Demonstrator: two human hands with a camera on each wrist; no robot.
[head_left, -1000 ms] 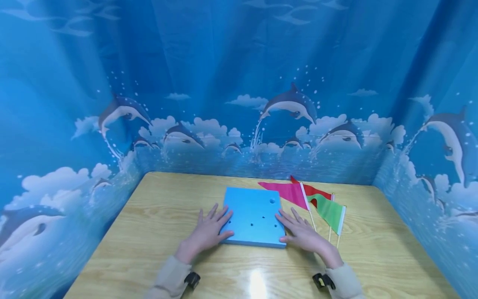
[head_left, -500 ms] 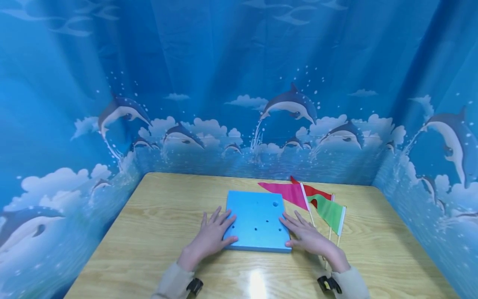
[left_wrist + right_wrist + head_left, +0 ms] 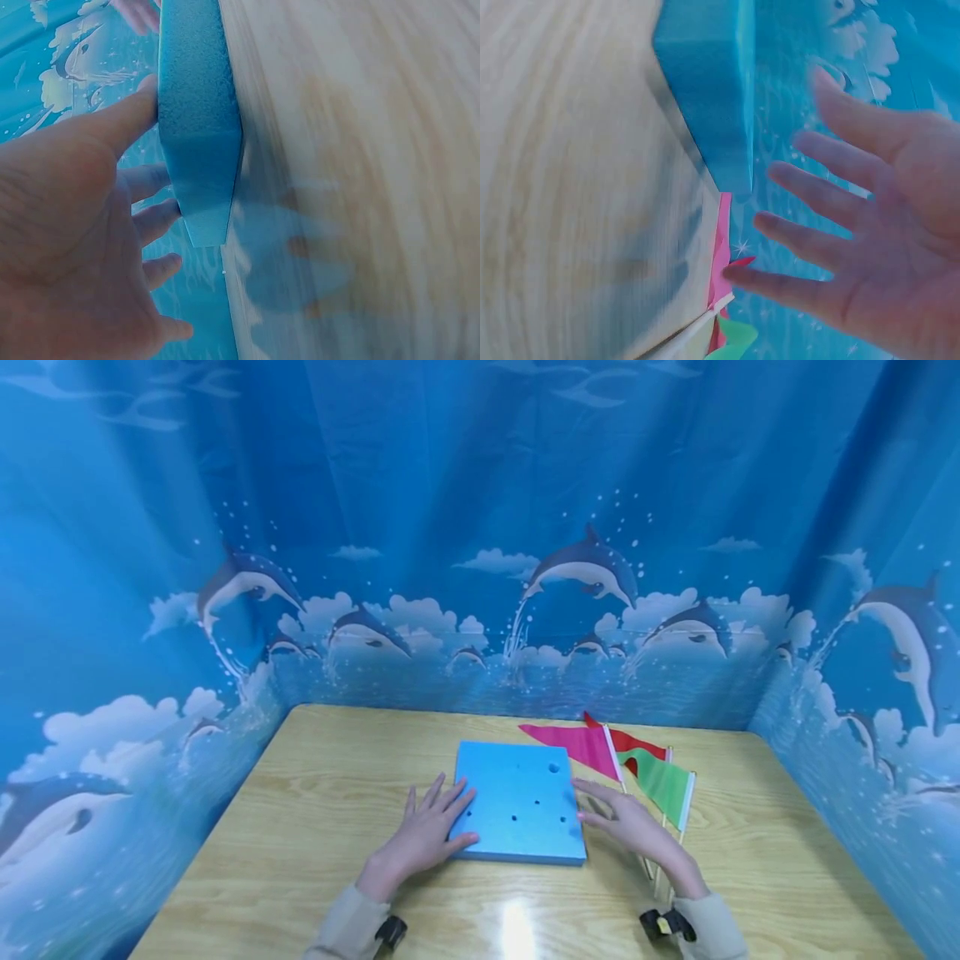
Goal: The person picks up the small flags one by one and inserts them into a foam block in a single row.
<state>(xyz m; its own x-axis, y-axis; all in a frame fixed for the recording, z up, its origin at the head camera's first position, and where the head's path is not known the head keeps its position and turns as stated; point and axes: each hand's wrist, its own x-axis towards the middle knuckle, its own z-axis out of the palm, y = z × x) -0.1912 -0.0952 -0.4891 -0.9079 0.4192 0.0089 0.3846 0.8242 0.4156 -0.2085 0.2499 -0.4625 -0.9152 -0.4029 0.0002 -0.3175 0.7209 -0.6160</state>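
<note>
A square blue foam block (image 3: 517, 802) with several holes in its top lies flat on the wooden table. My left hand (image 3: 423, 831) rests on its left edge, fingers spread. In the left wrist view the thumb and fingertips meet the block's (image 3: 199, 150) upper side. Off the block's right edge hovers my right hand (image 3: 630, 822), its fingers extended and apart from the foam in the right wrist view. Beyond that hand lie a pink flag (image 3: 581, 746), a red flag (image 3: 637, 743) and a green flag (image 3: 662, 785) on thin sticks, partly hidden by the hand and forearm.
The wooden table (image 3: 337, 760) is bordered by a blue curtain (image 3: 480, 527) printed with dolphins at the back and both sides. A black strap device (image 3: 390, 932) sits on the left wrist, another (image 3: 663, 927) on the right.
The blue foam block has shifted slightly right and toward me, both hands moving with it. Since then my right hand has lifted off its right edge, while the left has stayed.
</note>
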